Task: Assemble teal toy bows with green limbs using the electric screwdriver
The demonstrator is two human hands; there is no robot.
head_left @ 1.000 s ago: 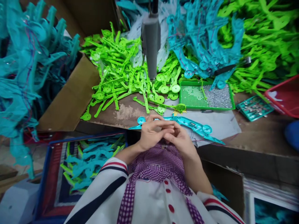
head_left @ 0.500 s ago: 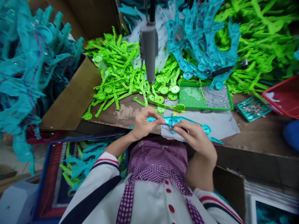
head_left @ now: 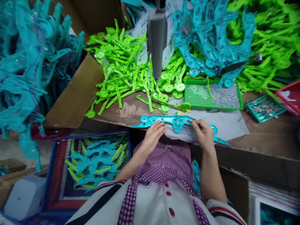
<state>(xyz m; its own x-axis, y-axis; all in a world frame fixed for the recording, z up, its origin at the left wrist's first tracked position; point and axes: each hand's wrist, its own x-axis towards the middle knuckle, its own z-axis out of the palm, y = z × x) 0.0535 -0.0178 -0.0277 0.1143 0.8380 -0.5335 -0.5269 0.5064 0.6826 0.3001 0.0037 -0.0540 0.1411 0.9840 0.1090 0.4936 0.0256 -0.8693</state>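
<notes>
Now both hands, left hand [head_left: 153,135] and right hand [head_left: 203,135], on teal part [head_left: 176,121].

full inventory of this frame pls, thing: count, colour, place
Long teal plastic toy part: one, teal, flat on table edge under both hands.
Loose green plastic parts: a heap, bright green, table centre and far right.
Teal plastic parts pile: a heap, teal, back of table; more at far left.
Green mesh tray of small silver screws: one, right of centre.
Grey hanging power screwdriver: one, above table.
Brown cardboard box flap: one, left.
Striped bin of finished parts: one, lower left.
Left hand: on the part's left half.
Right hand: on its right half.
</notes>
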